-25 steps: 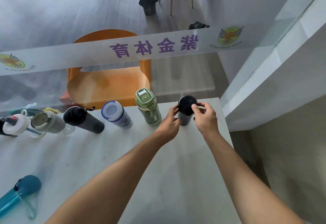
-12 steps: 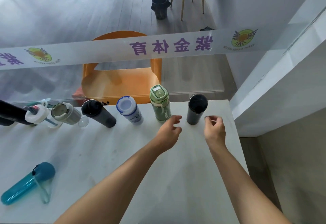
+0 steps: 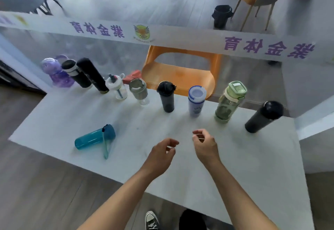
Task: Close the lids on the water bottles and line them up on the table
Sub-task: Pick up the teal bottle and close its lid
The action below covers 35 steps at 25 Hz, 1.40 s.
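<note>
Several bottles stand in a row along the far edge of the white table (image 3: 244, 166): a black bottle (image 3: 263, 116) at the right end, then a green one (image 3: 230, 102), a white and blue one (image 3: 196, 101), a dark one (image 3: 167, 96), a grey one (image 3: 139, 90), a clear one (image 3: 117, 88), two black ones and a purple one (image 3: 56, 72). A teal bottle (image 3: 94, 137) lies on its side, nearer and to the left. My left hand (image 3: 161, 154) and my right hand (image 3: 205, 143) hover over the table's middle, fingers loosely curled, holding nothing.
A glass partition with a white banner (image 3: 180, 38) runs behind the bottle row. An orange chair (image 3: 180, 70) stands beyond it. A white wall ledge (image 3: 316, 121) sits at the table's right end. My shoe (image 3: 151, 220) shows on the wooden floor below the near edge.
Both hands let go of the black bottle at the right end and drew back toward me. The view swung left, bringing the teal bottle and the left end of the row into sight.
</note>
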### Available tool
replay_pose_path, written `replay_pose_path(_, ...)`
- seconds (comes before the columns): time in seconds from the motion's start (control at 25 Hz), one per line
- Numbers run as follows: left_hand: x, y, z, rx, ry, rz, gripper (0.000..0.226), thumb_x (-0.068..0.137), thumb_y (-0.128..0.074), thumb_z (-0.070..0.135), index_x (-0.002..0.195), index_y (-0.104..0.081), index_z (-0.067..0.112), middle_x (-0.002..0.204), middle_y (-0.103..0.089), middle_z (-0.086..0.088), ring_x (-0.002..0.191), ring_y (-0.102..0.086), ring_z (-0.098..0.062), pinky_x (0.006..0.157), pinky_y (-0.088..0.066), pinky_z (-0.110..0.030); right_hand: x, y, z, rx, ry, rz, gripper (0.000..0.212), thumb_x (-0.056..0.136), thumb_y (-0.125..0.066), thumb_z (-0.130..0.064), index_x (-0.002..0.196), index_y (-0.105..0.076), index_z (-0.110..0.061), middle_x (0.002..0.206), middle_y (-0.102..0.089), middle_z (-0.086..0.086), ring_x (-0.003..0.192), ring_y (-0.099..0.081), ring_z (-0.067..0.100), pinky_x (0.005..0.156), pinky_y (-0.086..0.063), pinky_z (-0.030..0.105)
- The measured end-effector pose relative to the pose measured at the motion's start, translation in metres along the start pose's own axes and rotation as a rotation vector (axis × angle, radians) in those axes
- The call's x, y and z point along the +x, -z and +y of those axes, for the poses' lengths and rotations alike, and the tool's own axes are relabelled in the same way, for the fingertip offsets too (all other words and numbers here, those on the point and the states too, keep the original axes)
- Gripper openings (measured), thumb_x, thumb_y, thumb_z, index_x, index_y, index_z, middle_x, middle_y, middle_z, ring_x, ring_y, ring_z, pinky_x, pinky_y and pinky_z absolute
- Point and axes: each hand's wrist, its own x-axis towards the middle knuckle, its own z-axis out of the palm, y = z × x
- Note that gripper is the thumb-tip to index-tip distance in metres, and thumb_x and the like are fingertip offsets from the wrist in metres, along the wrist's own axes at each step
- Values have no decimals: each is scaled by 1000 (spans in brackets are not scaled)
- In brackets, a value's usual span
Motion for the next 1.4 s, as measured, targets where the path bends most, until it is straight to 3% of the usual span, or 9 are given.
replay_pose_path(0.24, -59, 88, -92, 21, 43, 148, 24, 97, -48, 24, 111, -59, 41, 119, -61, 17, 101, -57, 3, 82, -43, -13, -65, -123, -50, -131, 201, -143, 21, 96, -56, -24, 117, -59, -24, 116, -65, -1, 97, -61, 12, 76, -46, 17)
replay_pose_path(0.48, -70, 156, -145, 431, 31, 401, 36, 95, -54, 33, 131, -50, 33, 135, -55, 6, 119, -52, -15, 101, -42, -30, -96, -209, -86, -366, 450, -208, 38, 95, -58, -30, 132, -51, -31, 130, -57, -2, 114, -59, 16, 92, -49, 26)
replay_pose_path(0.68, -40, 196, -169, 646, 13, 454, 46, 92, -52, 31, 137, -46, 25, 141, -50, 0, 126, -48, -21, 106, -38, -36, -74, -254, -100, -588, 573, -175, 46, 94, -57, -30, 140, -50, -27, 139, -56, -1, 120, -57, 20, 105, -44, 36)
replay_pose_path(0.92, 18, 217, -186, 754, 36, 385, 50, 87, -56, 28, 135, -46, 23, 136, -52, -1, 122, -49, -23, 104, -38, -36, -17, -292, -100, -761, 600, -237, 53, 95, -52, -30, 146, -43, -24, 144, -52, 1, 128, -49, 23, 107, -37, 37)
replay_pose_path(1.16, 75, 220, -209, 751, 100, 159, 66, 86, -63, 27, 145, -33, 23, 146, -44, -1, 128, -43, -27, 109, -34, -41, 17, -314, -93, -806, 511, -338, 54, 95, -50, -29, 148, -41, -24, 147, -49, 1, 132, -45, 23, 112, -31, 35)
replay_pose_path(1.28, 95, 219, -219, 780, 124, 119, 81, 82, -67, 22, 150, -23, 23, 143, -47, -1, 124, -46, -28, 106, -35, -41, 20, -314, -91, -819, 472, -327, 54, 94, -51, -27, 146, -43, -24, 145, -51, 1, 129, -48, 23, 110, -33, 35)
replay_pose_path(1.4, 107, 224, -228, 872, 126, 88, 82, 82, -68, 22, 150, -23, 21, 136, -52, -4, 119, -49, -30, 99, -37, -43, 25, -314, -97, -809, 424, -290, 53, 93, -51, -25, 145, -44, -23, 143, -53, 2, 128, -49, 23, 110, -33, 35)
